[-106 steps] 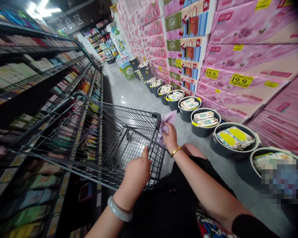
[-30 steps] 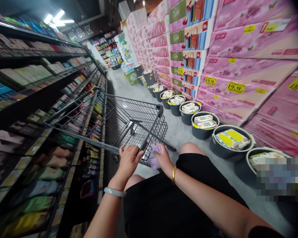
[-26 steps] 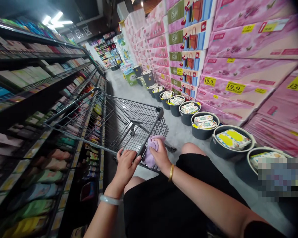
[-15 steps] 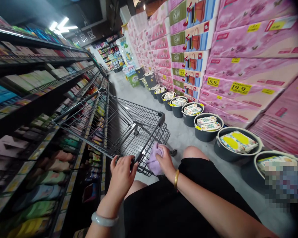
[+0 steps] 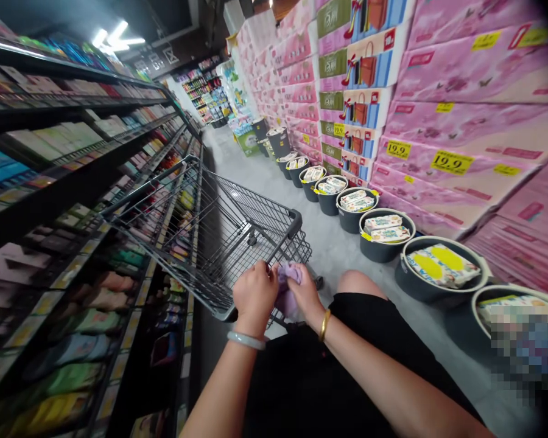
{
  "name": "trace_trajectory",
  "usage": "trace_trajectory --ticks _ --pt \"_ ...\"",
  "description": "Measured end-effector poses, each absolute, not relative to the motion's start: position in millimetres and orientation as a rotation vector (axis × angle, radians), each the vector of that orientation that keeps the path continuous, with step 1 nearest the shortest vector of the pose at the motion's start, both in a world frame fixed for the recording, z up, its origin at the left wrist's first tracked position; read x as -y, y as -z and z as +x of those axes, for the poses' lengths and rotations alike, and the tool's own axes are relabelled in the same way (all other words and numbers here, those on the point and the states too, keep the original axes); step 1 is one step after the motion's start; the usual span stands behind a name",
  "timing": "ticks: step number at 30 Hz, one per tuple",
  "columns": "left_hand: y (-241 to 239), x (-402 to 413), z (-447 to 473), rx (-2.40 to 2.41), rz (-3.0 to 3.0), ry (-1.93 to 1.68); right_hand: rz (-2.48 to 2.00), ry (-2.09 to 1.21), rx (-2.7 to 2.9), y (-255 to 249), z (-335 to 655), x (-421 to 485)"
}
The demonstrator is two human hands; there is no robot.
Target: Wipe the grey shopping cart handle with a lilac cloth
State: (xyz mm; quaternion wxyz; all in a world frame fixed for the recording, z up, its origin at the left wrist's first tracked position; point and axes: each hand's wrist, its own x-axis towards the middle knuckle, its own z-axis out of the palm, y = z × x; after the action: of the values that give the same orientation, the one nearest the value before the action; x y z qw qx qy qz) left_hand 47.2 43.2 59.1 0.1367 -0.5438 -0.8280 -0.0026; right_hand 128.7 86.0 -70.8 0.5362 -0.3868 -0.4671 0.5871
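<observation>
Because the purple cloth point(image 5: 286, 299) is bunched into folds, the right hand point(image 5: 307, 295) can keep nearly all of it in one grip: its fingers are closed around the gathered part, with the thumb laid over the near side. The left hand point(image 5: 254, 298) is right beside it, fingers curled well inward and fingertips up against the cloth; how tightly they close, and whether on the cloth or on something behind it, cannot be told. Between the two hands, then, sits the cloth, in front of the wire cart point(image 5: 293, 224). The cart probably stands end-on like this so that its near rim, which runs behind the left hand, is within reach.

As for direction, the crumpled cloth has no clear front; its visible part is longer up and down, with the loose portion hanging below the fingers. The cart's long axis runs from the hands away to the far left, its narrower end facing them.

To the right of the right hand, buckets point(image 5: 378, 250) holding packs of wipes point(image 5: 386, 234) line the foot of stacked pink packs point(image 5: 475, 118), presumably for display. Well left of the left hand rise stocked shelves point(image 5: 48, 181).
</observation>
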Motion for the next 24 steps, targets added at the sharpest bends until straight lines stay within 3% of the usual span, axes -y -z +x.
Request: trace_trajectory --ticks 3,10,17,24 --pt "-61.6 -34.0 39.9 2.378 -1.568 -0.02 -0.91 -1.345 1.163 54.6 127.0 -92.7" --pt "-67.7 -13.5 13.7 2.388 -1.6 0.027 -1.062 -1.414 1.034 98.5 119.5 -86.1" --pt "-67.9 0.1 -7.1 2.363 -1.605 -0.01 -0.884 -1.4 1.085 50.7 118.6 -97.1" --pt "-69.5 17.3 -32.1 2.345 -1.684 0.052 -1.053 -1.449 1.018 87.0 119.8 -81.5"
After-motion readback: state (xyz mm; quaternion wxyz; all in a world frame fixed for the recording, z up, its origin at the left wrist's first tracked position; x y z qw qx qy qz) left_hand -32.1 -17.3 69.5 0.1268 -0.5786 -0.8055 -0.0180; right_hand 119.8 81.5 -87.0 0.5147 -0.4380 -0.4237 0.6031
